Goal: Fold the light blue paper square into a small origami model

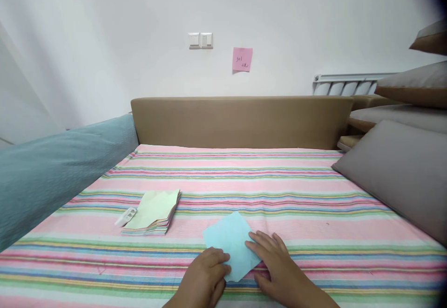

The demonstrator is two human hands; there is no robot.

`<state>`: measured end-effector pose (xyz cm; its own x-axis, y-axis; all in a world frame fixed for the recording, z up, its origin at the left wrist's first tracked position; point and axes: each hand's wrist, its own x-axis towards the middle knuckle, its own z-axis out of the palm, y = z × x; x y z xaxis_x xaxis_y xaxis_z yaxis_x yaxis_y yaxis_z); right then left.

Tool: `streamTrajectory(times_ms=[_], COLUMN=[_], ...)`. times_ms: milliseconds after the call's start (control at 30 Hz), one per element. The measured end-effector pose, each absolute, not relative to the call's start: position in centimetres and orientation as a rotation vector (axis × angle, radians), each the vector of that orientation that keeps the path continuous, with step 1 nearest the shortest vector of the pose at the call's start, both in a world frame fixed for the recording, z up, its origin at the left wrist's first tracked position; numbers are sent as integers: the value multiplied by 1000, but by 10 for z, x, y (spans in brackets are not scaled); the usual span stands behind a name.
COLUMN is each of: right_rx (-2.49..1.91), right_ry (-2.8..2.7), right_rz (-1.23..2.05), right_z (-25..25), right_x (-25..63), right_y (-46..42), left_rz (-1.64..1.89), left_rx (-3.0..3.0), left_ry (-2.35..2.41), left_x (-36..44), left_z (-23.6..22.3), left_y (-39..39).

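A square sheet of light blue paper (229, 239) lies turned cornerwise on the striped cloth, close in front of me. My left hand (206, 274) is at its lower left edge, fingers bent together over the paper, with the thumb tucked low beside the bottom corner. On the right edge rests my right hand (274, 266), its fingers spread and stretched, the tips touching the paper and the thumb apart on the cloth. Further left sits a stack of coloured paper (153, 210), a pale yellow sheet on top. Against the stack's left side lies a small white object (126, 216) whose kind I cannot make out.
The pink striped cloth (244, 182) covers the surface. A brown backrest (240, 121) borders the far side, a blue-green covered side (70, 159) the left. Grey cushions (401, 168) pile up on the right. The wall carries switches (200, 40) and a pink note (242, 59).
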<state>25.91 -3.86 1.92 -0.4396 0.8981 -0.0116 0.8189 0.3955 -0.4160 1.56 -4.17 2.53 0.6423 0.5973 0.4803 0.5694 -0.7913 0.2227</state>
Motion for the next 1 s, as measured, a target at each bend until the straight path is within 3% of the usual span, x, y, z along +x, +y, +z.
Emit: streamTrajectory(times_ms=[1000], right_rx=[-1353], right_ry=[-2383], right_rz=[321], right_z=[4], right_x=[267], right_y=[-27], left_rz=[567], left_rx=[2567], left_ry=[1059], left_x=[-6], left_z=[22], left_y=[-30])
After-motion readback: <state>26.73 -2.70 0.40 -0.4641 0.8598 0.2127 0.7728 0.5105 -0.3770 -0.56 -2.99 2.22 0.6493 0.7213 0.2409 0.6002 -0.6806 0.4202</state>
